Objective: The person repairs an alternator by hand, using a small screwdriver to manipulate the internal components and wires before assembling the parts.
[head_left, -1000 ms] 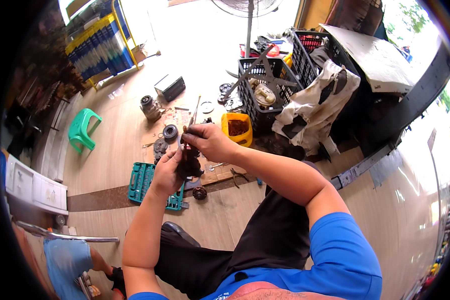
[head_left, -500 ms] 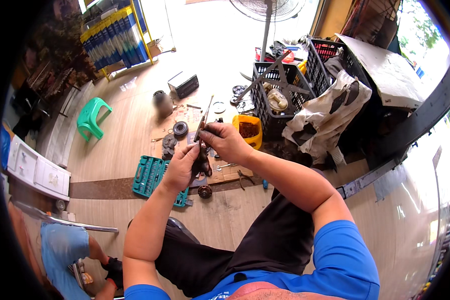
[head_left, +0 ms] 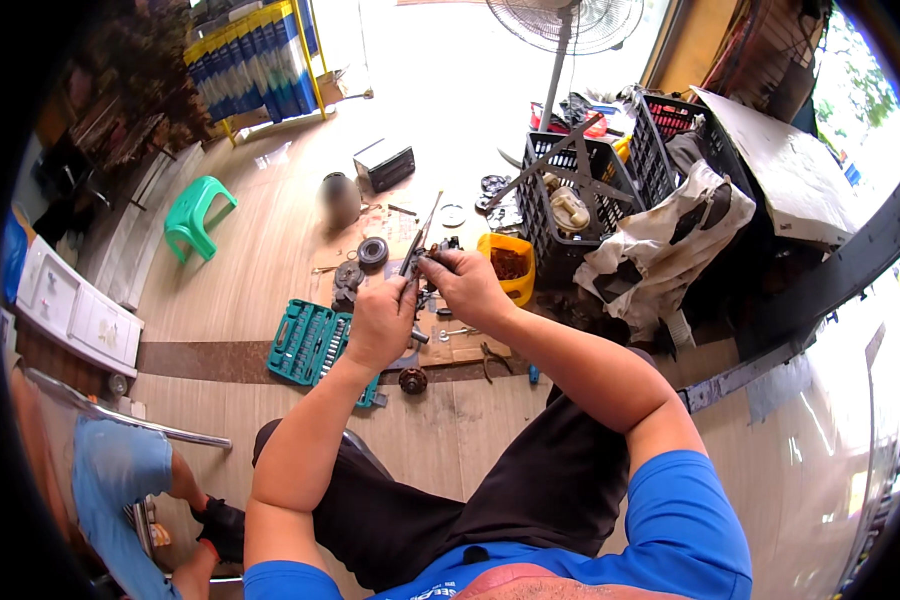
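Observation:
My left hand (head_left: 382,322) is closed on a dark metal part (head_left: 413,282), fingers pointing up. My right hand (head_left: 467,287) pinches at the upper end of the same part, beside a long thin metal tool (head_left: 428,226) that rises from between the hands; which fingers hold the tool is unclear. Below on cardboard (head_left: 472,348) lie pliers (head_left: 493,360) and a wrench. An open teal socket case (head_left: 295,343) is left of a round dark part (head_left: 413,380). A black ring-shaped part (head_left: 373,252) lies beyond my hands, near a yellow container (head_left: 509,263) of rusty-brown contents.
A green stool (head_left: 200,215) stands left. Black crates (head_left: 578,190) with stained cloth, a board and a standing fan (head_left: 564,30) are right and behind. A yellow rack (head_left: 255,70) stands at the back. Another person's legs (head_left: 125,480) are at lower left, near a chrome bar.
The view has shifted, so the scene sits further right. My hands have moved slightly relative to each other, and the dark part between them has turned, showing less of its bulky lower end.

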Motion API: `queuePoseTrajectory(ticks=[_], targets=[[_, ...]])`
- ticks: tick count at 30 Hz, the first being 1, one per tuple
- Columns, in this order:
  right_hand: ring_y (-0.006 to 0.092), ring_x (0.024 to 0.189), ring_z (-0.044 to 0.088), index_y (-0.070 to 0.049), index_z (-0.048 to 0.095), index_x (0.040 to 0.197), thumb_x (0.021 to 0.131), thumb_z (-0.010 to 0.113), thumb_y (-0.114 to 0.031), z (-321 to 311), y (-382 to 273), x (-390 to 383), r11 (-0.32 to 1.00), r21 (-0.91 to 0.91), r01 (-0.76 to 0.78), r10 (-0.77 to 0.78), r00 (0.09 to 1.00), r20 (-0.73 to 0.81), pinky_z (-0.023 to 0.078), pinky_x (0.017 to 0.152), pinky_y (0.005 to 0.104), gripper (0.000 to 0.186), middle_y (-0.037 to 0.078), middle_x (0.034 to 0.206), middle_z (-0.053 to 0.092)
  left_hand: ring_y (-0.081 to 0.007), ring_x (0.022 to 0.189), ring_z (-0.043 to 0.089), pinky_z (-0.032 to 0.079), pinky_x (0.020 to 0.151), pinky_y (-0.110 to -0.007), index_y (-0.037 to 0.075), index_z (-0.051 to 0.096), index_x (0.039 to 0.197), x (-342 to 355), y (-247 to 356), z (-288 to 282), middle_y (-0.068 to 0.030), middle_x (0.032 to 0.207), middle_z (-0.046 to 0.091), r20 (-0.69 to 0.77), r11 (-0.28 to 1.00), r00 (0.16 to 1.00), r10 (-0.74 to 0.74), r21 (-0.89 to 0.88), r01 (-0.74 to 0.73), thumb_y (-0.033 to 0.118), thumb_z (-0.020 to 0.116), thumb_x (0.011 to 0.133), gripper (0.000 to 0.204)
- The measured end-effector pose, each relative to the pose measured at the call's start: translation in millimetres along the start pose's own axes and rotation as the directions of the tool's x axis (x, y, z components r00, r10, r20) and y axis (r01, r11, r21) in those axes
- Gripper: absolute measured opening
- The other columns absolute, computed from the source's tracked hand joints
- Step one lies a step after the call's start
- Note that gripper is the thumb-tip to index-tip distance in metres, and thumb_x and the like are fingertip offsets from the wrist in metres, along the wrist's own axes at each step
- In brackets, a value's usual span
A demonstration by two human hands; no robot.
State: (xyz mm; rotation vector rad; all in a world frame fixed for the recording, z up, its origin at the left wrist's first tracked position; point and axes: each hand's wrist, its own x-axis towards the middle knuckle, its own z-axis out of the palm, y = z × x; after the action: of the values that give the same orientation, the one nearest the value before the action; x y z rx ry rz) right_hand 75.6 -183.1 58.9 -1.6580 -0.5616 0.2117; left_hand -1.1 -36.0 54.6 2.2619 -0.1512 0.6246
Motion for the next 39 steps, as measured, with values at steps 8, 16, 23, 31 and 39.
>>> queuePoseTrajectory(ticks=[8,16,23,31,39], targets=[[0.006,0.067,0.05,0.005,0.067,0.096,0.097,0.062,-0.016,-5.6,-11.9,1.0,0.997,0.079,-0.016,0.011,0.998,0.057,0.045,0.059,0.0265,0.021,0.002,0.074,0.064,-0.0188,0.064,0.066,0.05,0.057,-0.033,-0.002,0.066,0.092,-0.8,-4.4,-3.1,-0.0086,0.074,0.068,0.326,0.688,0.894,-0.306,-0.574,0.445,0.021,0.055,0.101,0.026],[0.0056,0.068,0.051,0.005,0.068,0.094,0.096,0.062,-0.014,-8.5,-15.5,-0.5,0.995,0.098,0.002,-0.014,0.991,0.129,0.045,0.061,0.026,0.02,0.001,0.073,0.063,-0.01,0.065,0.064,0.05,0.056,-0.023,-0.001,0.066,0.104,-3.4,-14.8,-7.9,-0.0034,0.083,0.068,0.553,0.305,0.777,-0.3,-0.717,0.627,0.022,0.056,0.101,0.026],[0.0112,0.064,0.053,0.007,0.067,0.094,0.096,0.06,-0.015,-1.4,-3.3,1.2,0.993,-0.106,-0.045,0.048,0.998,0.03,0.046,0.061,0.0315,0.023,0.011,0.07,0.064,-0.0101,0.064,0.063,0.048,0.057,-0.028,-0.006,0.07,0.095,-3.5,2.0,-1.5,-0.0074,0.068,0.066,0.133,0.92,0.946,-0.295,-0.23,0.318,0.017,0.064,0.094,0.024],[0.0115,0.066,0.054,0.006,0.066,0.093,0.097,0.059,-0.014,-1.9,-7.3,0.0,0.997,-0.024,0.068,-0.067,0.997,0.034,0.047,0.061,0.0318,0.022,0.011,0.073,0.065,-0.0164,0.068,0.067,0.053,0.064,-0.028,-0.004,0.069,0.103,-1.8,-3.7,-5.6,-0.0065,0.084,0.072,0.341,0.733,0.889,-0.305,-0.512,0.448,0.014,0.058,0.099,0.021],[0.0034,0.07,0.045,0.004,0.066,0.095,0.1,0.059,-0.015,-5.9,-14.6,-4.0,0.998,0.037,0.055,-0.059,0.991,0.122,0.04,0.06,0.0224,0.02,-0.005,0.074,0.057,-0.0093,0.072,0.063,0.053,0.064,-0.025,-0.003,0.066,0.102,-4.4,-16.5,-3.7,-0.0039,0.085,0.069,0.471,0.472,0.815,-0.336,-0.665,0.579,0.02,0.054,0.102,0.026]])
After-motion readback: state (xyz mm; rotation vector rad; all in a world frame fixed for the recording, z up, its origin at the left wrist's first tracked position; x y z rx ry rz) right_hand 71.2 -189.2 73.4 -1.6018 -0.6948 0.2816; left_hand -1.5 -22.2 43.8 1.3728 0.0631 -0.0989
